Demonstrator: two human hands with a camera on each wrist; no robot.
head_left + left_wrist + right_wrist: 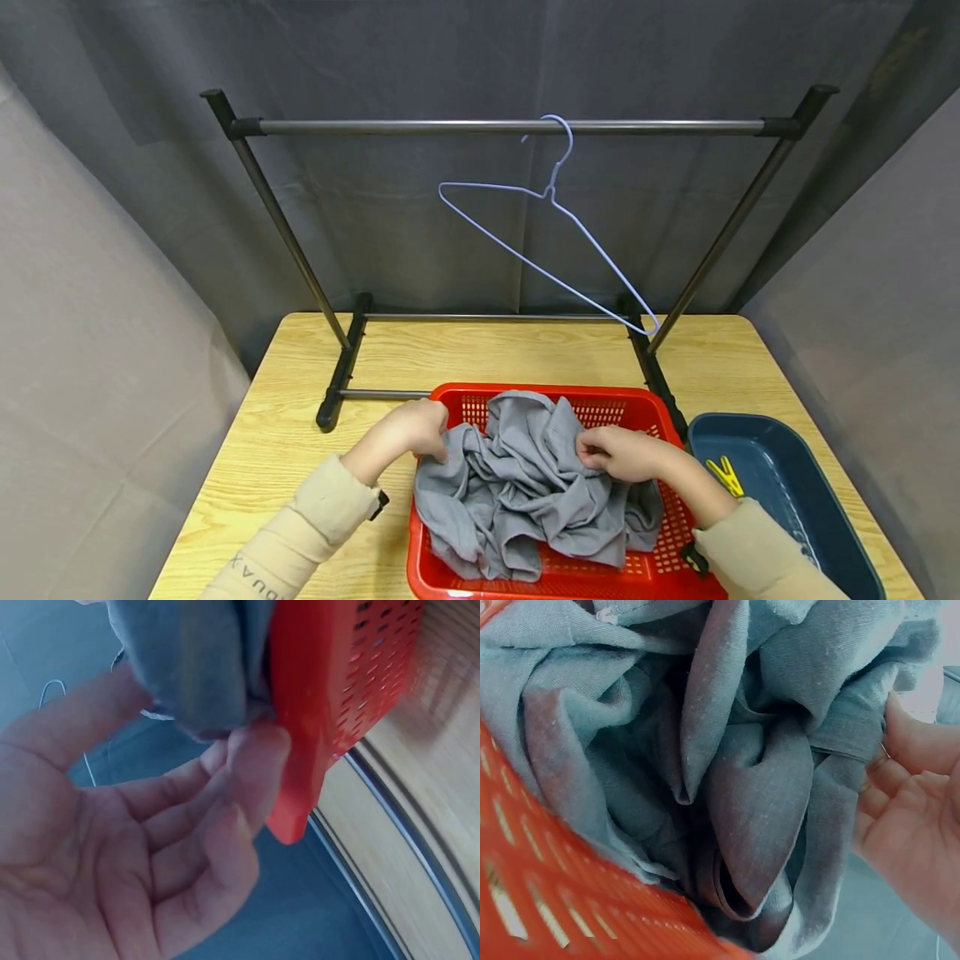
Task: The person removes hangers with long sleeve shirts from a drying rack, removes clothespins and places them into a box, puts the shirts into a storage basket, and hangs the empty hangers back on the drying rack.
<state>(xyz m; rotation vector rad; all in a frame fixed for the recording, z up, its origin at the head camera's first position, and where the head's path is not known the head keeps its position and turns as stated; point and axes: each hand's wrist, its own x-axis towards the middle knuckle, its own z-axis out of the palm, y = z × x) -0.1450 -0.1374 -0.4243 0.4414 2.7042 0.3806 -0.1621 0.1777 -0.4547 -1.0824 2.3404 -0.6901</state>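
A crumpled grey garment (525,475) of woven fabric lies heaped in a red perforated basket (630,398). At the basket's left side, my left hand (420,429) pinches a fold of the garment; the left wrist view shows that cloth (195,667) between thumb and fingers, just beside the red rim. My right hand (626,452) grips the garment on its right side. In the right wrist view, the thumb and fingers (889,776) close on the cloth near a stitched band (844,742). Folds hide the garment's full shape.
Behind the basket stands a metal rack, its top bar (390,127) carrying a light purple hanger (517,254). A dark blue tray (795,467) with a yellow clothespin (724,476) sits to the right. All of it rests on a wooden table (262,433).
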